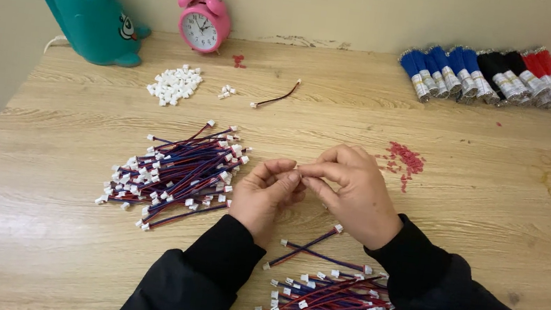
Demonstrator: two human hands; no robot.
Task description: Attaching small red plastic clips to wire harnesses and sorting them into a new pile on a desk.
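- The left hand (269, 194) and the right hand (354, 189) meet in the middle of the wooden table (480, 201), fingertips touching.
- Both hands are curled and pinch something tiny between the finger ends. It is too small and too hidden to see clearly. It may be a little plug or a wire end.
- The pinch sits just above the table, between the two wire piles.
- A big pile of red and blue wires with white plugs (179, 171) lies to the left of the hands.
- Another pile of the same kind of wires (334, 302) lies near the person, just under the wrists.
- A heap of loose white plugs (173, 84) lies far back, near the pink clock (202, 21) and the teal whale pen holder (92, 20).
- One single wire (275, 97) lies alone near that heap.
- Small red bits (402, 160) are scattered just right of the hands.
- To do this well, I think the fingers should hold the small piece firmly but gently, so it does not bend or pop away.
- Keeping the hands low over the table helps, because a dropped piece stays close by.
- Keeping the two piles apart helps too, so the wires do not get mixed up.
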